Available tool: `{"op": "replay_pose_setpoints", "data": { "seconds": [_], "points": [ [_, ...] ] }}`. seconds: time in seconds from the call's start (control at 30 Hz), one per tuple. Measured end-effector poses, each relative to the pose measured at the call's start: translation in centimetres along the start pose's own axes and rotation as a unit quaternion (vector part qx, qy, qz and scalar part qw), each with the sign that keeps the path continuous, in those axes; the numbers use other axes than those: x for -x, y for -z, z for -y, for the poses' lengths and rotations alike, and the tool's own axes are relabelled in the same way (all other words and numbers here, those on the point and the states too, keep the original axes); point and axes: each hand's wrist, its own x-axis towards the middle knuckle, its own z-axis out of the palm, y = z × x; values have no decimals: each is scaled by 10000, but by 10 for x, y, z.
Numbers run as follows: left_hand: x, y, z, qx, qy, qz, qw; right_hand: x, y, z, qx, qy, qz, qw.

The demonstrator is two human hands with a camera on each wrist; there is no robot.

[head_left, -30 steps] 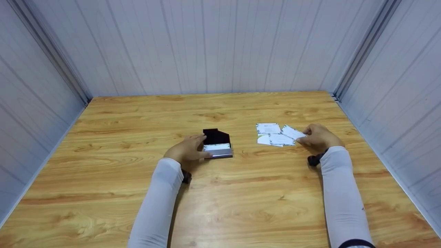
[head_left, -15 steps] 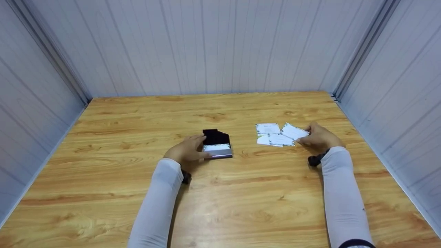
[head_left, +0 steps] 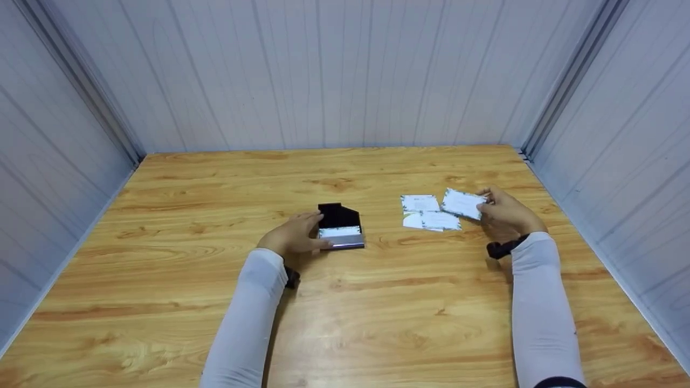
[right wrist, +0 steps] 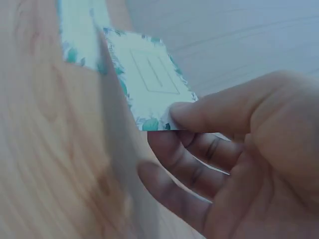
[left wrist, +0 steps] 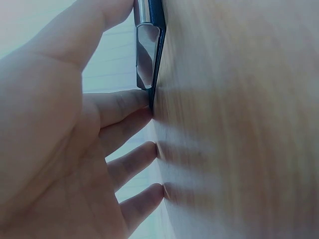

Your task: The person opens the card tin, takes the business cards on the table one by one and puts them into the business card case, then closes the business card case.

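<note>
My left hand point(head_left: 290, 235) steadies an opened business card case point(head_left: 345, 240) on the table, thumb on its silver front and fingertips at the dark lid's left edge. White cards stick up from its pocket. In the left wrist view the case point(left wrist: 148, 55) stands between thumb and index finger, the other fingertips touching the tabletop. My right hand point(head_left: 506, 212) pinches a white business card point(head_left: 461, 203) by its right end, thumb on top. The right wrist view shows this card point(right wrist: 149, 74) with a green leaf border, tilted and raised off the wood.
Several loose cards lie left of the right hand: one card point(head_left: 419, 202) at the back, another card point(head_left: 442, 220) in front overlapping a further card point(head_left: 413, 220). Pale panel walls point(head_left: 345, 75) enclose the wooden table point(head_left: 345, 323) at the back and sides.
My right hand has lifted the rightmost card from beside the others, drawing it slightly up and to the right and turning it into fuller view. The left hand and case stay put.
</note>
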Motion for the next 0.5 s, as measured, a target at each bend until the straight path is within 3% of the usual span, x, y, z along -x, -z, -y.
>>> {"op": "replay_pose_setpoints", "data": {
  "seconds": [0.33, 0.5],
  "points": [
    [1, -1, 0, 71, 25, 20, 10000, -4, -4, 9, -319, 190, -229, 9990],
    [1, -1, 0, 93, 44, 30, 9999, -6, -7, 20, -109, 345, -280, 9990]
  ]
}}
